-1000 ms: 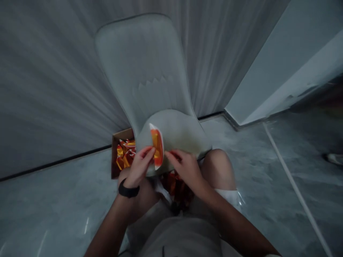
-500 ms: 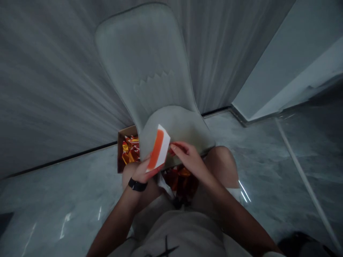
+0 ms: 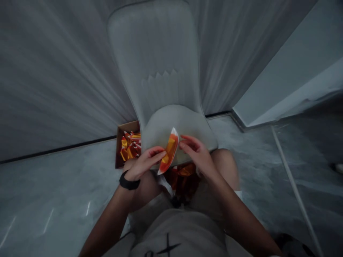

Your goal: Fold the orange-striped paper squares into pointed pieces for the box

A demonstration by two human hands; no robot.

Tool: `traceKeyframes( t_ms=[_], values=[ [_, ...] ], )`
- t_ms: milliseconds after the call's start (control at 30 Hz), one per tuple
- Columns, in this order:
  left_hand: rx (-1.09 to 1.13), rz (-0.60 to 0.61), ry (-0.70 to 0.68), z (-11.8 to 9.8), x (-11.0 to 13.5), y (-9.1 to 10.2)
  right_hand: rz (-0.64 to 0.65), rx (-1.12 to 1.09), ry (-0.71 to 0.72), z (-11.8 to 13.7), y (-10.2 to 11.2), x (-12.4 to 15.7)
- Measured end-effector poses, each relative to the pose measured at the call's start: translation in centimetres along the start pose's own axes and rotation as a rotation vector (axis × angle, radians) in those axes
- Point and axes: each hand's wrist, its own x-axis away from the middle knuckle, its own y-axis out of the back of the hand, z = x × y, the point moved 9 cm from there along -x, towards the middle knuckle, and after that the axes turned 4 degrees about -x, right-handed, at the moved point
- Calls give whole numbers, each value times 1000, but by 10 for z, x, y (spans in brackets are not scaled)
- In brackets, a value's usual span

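The left hand (image 3: 144, 165) had its grip clamped on a folded orange-and-white wrapper (image 3: 169, 151), held over a pale upholstered chair seat (image 3: 179, 123). The right hand (image 3: 197, 155) was open, its fingers just beside the wrapper. Orange foil wrappers (image 3: 130, 148) filled a cardboard box (image 3: 118, 146) behind the seat.

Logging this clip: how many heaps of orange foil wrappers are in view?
2: one heap in the cardboard box beside the chair seat, another heap on the person's lap. The seat may hide more.
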Motion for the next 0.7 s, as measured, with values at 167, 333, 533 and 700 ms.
traceKeyframes(
  t_ms=[167,333,533,700],
  values=[
    [-154,-88,-139,-22,9,10,-5,46,-41,-5,-9,8],
    [-231,-181,-244,-29,18,13,-14,77,-35,-10,-19,12],
    [-401,-300,-319,-24,27,15,17,263,37,-13,-30,13],
    [-427,-360,-371,-26,25,19,61,442,80,-20,-42,12]
  ],
)
